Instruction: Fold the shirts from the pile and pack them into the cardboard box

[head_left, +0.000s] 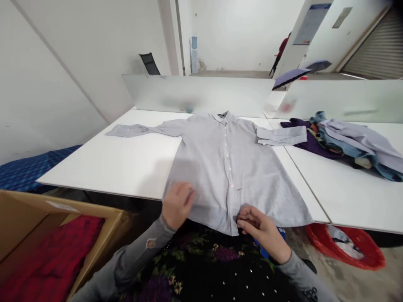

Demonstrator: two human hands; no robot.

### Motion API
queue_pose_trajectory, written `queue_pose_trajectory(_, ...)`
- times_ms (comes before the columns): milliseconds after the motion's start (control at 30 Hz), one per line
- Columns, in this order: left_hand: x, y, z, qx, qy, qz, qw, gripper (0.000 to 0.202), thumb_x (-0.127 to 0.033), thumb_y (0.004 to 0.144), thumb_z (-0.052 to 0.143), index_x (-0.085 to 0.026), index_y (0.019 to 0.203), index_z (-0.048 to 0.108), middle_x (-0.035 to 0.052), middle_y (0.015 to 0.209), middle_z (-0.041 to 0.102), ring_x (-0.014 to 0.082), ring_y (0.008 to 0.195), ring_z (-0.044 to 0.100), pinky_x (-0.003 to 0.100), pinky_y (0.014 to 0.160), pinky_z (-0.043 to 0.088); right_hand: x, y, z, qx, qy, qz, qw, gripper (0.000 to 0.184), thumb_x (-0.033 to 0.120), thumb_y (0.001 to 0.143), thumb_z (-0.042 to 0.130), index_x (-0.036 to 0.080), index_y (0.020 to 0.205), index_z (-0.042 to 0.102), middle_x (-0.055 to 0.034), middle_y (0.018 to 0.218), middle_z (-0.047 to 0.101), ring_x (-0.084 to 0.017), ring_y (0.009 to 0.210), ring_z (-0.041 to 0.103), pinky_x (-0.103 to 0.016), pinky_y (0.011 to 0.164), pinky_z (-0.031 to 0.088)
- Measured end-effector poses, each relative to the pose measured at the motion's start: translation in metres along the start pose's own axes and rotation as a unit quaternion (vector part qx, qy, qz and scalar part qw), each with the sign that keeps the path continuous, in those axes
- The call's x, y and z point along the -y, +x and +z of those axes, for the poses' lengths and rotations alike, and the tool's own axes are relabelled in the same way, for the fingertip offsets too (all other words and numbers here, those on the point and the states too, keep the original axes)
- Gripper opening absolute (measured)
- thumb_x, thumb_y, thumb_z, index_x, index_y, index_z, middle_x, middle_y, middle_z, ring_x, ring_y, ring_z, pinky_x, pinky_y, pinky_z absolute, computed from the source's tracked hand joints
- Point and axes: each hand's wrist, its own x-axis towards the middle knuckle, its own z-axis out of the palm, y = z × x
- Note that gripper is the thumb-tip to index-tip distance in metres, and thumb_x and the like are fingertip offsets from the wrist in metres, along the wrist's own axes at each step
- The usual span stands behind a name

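A light grey button-up shirt (204,155) lies front up on the white table, collar at the far side and hem hanging over the near edge. Its left-hand sleeve stretches out across the table; the other sleeve is folded at the cuff. At the bottom of the button placket, my right hand (262,230) has thumb and fingertips closed on the shirt's edge, with a dark patch showing between them. My left hand (178,204) is over the lower left of the shirt, fingers curled and blurred by motion; whether it grips the cloth is unclear.
On the white table (126,167), a pile of clothes (352,142) lies to the right. A cardboard box (110,214) holding red checked cloth (59,256) stands at lower left. A red plastic bag (368,251) sits below right. Frosted dividers (201,92) line the table's back.
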Motion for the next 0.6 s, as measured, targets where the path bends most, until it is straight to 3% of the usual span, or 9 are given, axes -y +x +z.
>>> queue_pose_trajectory(67, 0.029, -0.012, -0.013, -0.073, 0.15, -0.073, 0.983, 0.023, -0.034, 0.097, 0.046, -0.015, 0.097, 0.059, 0.0118, 0.096, 0.062, 0.0252, 0.095, 0.057, 0.038, 0.087, 0.045, -0.005, 0.003, 0.009, -0.023, -0.018, -0.043, 0.999, 0.036, 0.049, 0.076, 0.07, 0.022, 0.09, 0.05, -0.0033, 0.089, 0.06, -0.017, 0.083, 0.062, -0.031, 0.075, 0.054)
queue_pose_trajectory(133, 0.046, -0.022, -0.021, -0.066, 0.247, -0.102, 0.961, 0.028, -0.04, 0.095, 0.047, -0.015, 0.094, 0.059, 0.0117, 0.092, 0.061, 0.0271, 0.092, 0.055, 0.039, 0.084, 0.045, -0.007, 0.006, 0.016, -0.018, -0.024, -0.064, 0.998, 0.035, 0.049, 0.076, 0.07, 0.023, 0.085, 0.048, -0.0005, 0.08, 0.055, -0.015, 0.074, 0.058, -0.028, 0.068, 0.053)
queue_pose_trajectory(200, 0.05, -0.027, -0.025, -0.034, 0.298, -0.101, 0.949, 0.03, -0.043, 0.095, 0.047, -0.017, 0.088, 0.06, 0.0103, 0.087, 0.059, 0.0272, 0.088, 0.054, 0.039, 0.082, 0.044, -0.006, 0.008, 0.019, -0.004, -0.024, -0.067, 0.997, 0.034, 0.05, 0.078, 0.066, 0.023, 0.081, 0.046, 0.0027, 0.07, 0.048, -0.012, 0.06, 0.051, -0.025, 0.056, 0.048)
queue_pose_trajectory(300, 0.043, -0.025, -0.025, 0.012, 0.321, -0.082, 0.943, 0.026, -0.035, 0.097, 0.045, -0.018, 0.083, 0.06, 0.0086, 0.085, 0.058, 0.0258, 0.086, 0.053, 0.038, 0.082, 0.043, -0.006, 0.008, 0.015, -0.037, -0.086, -0.096, 0.991, 0.028, 0.047, 0.082, 0.06, 0.024, 0.077, 0.044, 0.0033, 0.065, 0.043, -0.012, 0.056, 0.045, -0.026, 0.052, 0.044)
queue_pose_trajectory(400, 0.039, -0.021, -0.024, 0.031, 0.321, -0.076, 0.943, 0.021, -0.021, 0.095, 0.043, -0.018, 0.082, 0.059, 0.0083, 0.085, 0.058, 0.0246, 0.085, 0.054, 0.037, 0.081, 0.043, -0.011, 0.006, 0.004, -0.08, -0.199, -0.139, 0.967, 0.021, 0.04, 0.086, 0.054, 0.025, 0.075, 0.045, 0.0004, 0.069, 0.05, -0.015, 0.062, 0.049, -0.029, 0.059, 0.046)
queue_pose_trajectory(600, 0.049, -0.034, -0.025, -0.043, 0.252, -0.198, 0.946, 0.018, -0.017, 0.095, 0.039, -0.018, 0.085, 0.054, 0.0071, 0.084, 0.06, 0.0198, 0.077, 0.06, 0.029, 0.068, 0.043, -0.015, 0.0, -0.009, -0.043, -0.335, -0.193, 0.921, 0.012, 0.029, 0.087, 0.046, 0.027, 0.075, 0.044, 0.002, 0.061, 0.053, -0.016, 0.051, 0.051, -0.029, 0.051, 0.045)
